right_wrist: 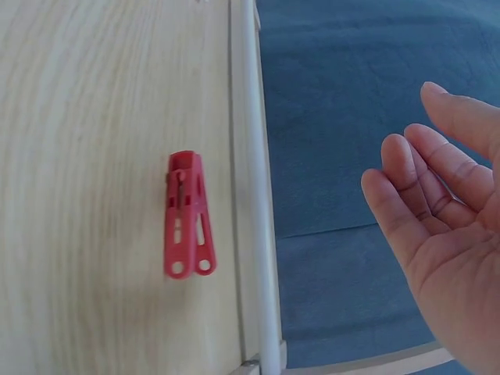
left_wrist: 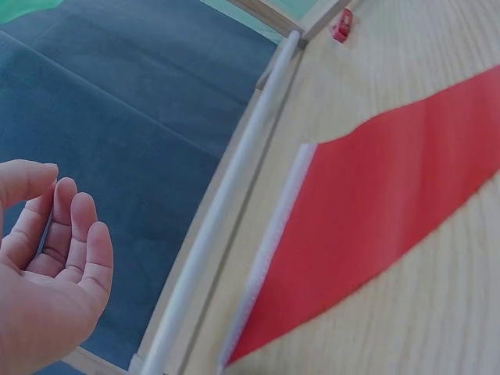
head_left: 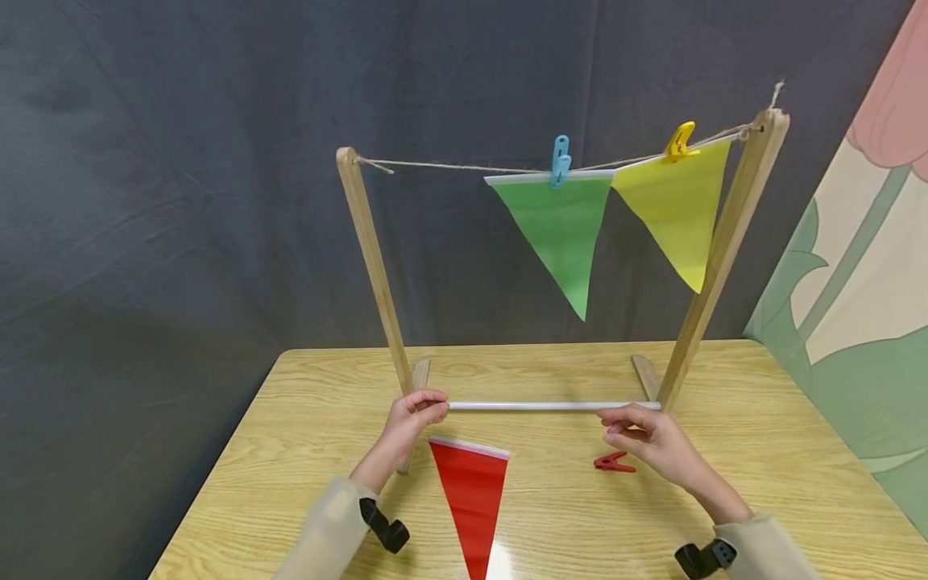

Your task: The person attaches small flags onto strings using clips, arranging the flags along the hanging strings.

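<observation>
My left hand (head_left: pixel 416 415) hovers by the foot of the left post, fingers loosely bent and holding nothing. Just below it a red pennant (head_left: pixel 471 499) with a white top edge lies on the table. My right hand (head_left: pixel 645 439), also holding nothing, hangs in front of the right post's foot with its fingers gently bent. Beside it lies a red clothespin (right_wrist: pixel 183 215). Overhead, a blue clothespin (head_left: pixel 561 161) clips a green pennant (head_left: pixel 561 225) to the string (head_left: pixel 449 166). To its right, a yellow clothespin (head_left: pixel 680 142) holds a yellow pennant (head_left: pixel 681 201) there.
The string runs between a left wooden post (head_left: pixel 377 266) and a right wooden post (head_left: pixel 732 242). A white rod (head_left: pixel 536 406) joins them low down, behind the hands. Dark cloth (head_left: pixel 181 201) hangs behind the wooden table (head_left: pixel 290 483); a flower-painted panel (head_left: pixel 855 242) stands at the right.
</observation>
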### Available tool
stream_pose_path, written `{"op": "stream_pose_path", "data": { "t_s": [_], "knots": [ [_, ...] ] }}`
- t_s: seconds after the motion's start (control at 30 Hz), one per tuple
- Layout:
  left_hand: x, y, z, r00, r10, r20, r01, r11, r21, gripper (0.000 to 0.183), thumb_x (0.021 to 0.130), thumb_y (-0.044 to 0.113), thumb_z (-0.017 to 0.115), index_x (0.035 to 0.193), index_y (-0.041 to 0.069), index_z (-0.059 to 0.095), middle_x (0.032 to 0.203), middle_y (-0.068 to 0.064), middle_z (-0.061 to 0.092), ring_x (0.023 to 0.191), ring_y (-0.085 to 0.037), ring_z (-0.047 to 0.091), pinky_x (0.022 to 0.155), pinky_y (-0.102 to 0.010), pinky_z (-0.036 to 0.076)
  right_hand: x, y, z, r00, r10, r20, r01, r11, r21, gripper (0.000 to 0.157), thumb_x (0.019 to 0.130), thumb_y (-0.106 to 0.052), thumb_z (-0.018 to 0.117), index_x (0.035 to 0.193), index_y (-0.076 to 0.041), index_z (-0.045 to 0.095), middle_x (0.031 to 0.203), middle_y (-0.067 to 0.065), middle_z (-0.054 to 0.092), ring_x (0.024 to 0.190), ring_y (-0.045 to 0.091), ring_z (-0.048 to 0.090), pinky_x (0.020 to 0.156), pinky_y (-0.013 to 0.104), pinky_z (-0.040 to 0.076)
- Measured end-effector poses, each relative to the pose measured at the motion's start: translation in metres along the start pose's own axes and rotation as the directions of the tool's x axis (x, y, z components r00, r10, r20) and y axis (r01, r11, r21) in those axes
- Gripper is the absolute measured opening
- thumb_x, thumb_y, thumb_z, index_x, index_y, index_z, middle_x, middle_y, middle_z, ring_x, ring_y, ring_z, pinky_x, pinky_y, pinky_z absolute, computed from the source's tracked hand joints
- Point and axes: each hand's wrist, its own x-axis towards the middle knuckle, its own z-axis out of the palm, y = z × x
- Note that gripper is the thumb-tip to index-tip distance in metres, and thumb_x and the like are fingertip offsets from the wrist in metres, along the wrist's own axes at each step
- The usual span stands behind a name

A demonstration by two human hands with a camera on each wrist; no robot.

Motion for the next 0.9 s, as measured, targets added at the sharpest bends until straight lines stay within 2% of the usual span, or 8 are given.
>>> {"op": "stream_pose_path", "data": {
  "t_s": [0.13,0.23,0.37,0.53,0.7,0.9],
  "knots": [
    [0.000,-0.007,-0.002,0.999,-0.037,-0.024,0.037,0.999,0.008,0.024,0.086,-0.001,0.063,0.104,-0.017,0.058,0.084,-0.004,0.064,0.075,-0.011,0.060,0.072,-0.025,0.051,-0.003,0.005,0.001,1.000,-0.013,0.003,0.012,0.999,0.052,0.022,0.080,0.013,0.064,0.102,0.014,0.062,0.096,-0.009,0.065,0.081,0.007,0.063,0.068,0.019,0.053],
    [0.000,-0.013,-0.004,0.999,-0.033,-0.028,0.034,0.999,0.009,0.024,0.085,-0.002,0.063,0.104,-0.017,0.058,0.083,-0.005,0.065,0.074,-0.011,0.060,0.071,-0.024,0.051,-0.005,0.009,0.002,0.999,-0.042,0.001,0.042,0.995,0.087,0.026,0.078,0.019,0.062,0.103,0.013,0.062,0.099,-0.010,0.065,0.083,0.006,0.063,0.068,0.019,0.053],
    [-0.001,-0.017,-0.005,0.999,-0.033,-0.033,0.033,0.999,0.004,0.024,0.085,-0.003,0.063,0.104,-0.018,0.058,0.081,-0.003,0.064,0.073,-0.011,0.060,0.072,-0.025,0.051,-0.008,0.014,0.003,0.999,-0.052,0.007,0.051,0.994,0.091,0.028,0.078,0.019,0.061,0.106,0.014,0.061,0.102,-0.012,0.064,0.084,0.005,0.063,0.069,0.019,0.052],
    [-0.002,-0.022,-0.007,0.999,-0.030,-0.042,0.031,0.999,0.015,0.024,0.085,-0.003,0.063,0.103,-0.019,0.057,0.080,-0.001,0.063,0.072,-0.011,0.059,0.071,-0.028,0.052,-0.014,0.019,0.003,1.000,0.014,0.011,-0.014,0.999,0.050,0.026,0.080,0.014,0.063,0.105,0.020,0.058,0.101,-0.013,0.063,0.082,0.009,0.063,0.071,0.017,0.052],
    [-0.001,-0.029,-0.009,0.999,-0.007,-0.046,0.009,0.999,0.033,0.022,0.085,-0.006,0.062,0.101,-0.019,0.057,0.081,0.001,0.063,0.074,-0.011,0.060,0.071,-0.025,0.052,-0.020,0.024,0.001,0.995,0.104,0.001,-0.104,0.994,-0.017,0.029,0.081,0.004,0.067,0.104,0.020,0.059,0.098,-0.009,0.062,0.079,0.013,0.062,0.070,0.017,0.051],
    [0.000,-0.036,-0.012,0.998,0.015,-0.056,-0.009,0.995,0.099,0.021,0.083,-0.007,0.062,0.100,-0.018,0.059,0.083,-0.001,0.063,0.075,-0.008,0.058,0.069,-0.019,0.050,-0.026,0.033,0.000,0.990,0.139,-0.009,-0.139,0.988,-0.061,0.029,0.081,0.003,0.068,0.105,0.018,0.059,0.095,0.001,0.065,0.079,0.013,0.062,0.068,0.017,0.052]
  ]
}}
